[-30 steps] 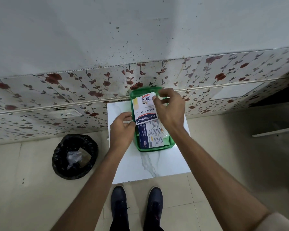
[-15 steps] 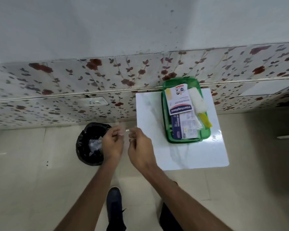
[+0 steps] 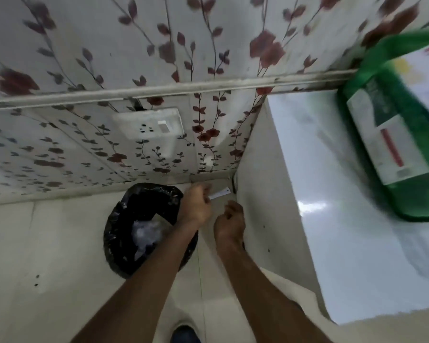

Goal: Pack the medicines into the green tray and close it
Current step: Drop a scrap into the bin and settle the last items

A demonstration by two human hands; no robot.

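Observation:
The green tray sits on the white table at the far right, with a flat medicine box showing through its side and a white box on top, partly cut off by the frame edge. My left hand is low over the floor beside the bin, pinching a small white paper strip. My right hand hangs just right of it, fingers curled loosely and holding nothing.
A bin with a black liner stands on the tiled floor under my left forearm. The white marble-look table fills the right side. A wall socket sits in the flowered wall. My shoe shows at the bottom.
The view has swung left and down, closer to the bin. Both hands left the tray and came down beside the bin; the left one holds a paper strip.

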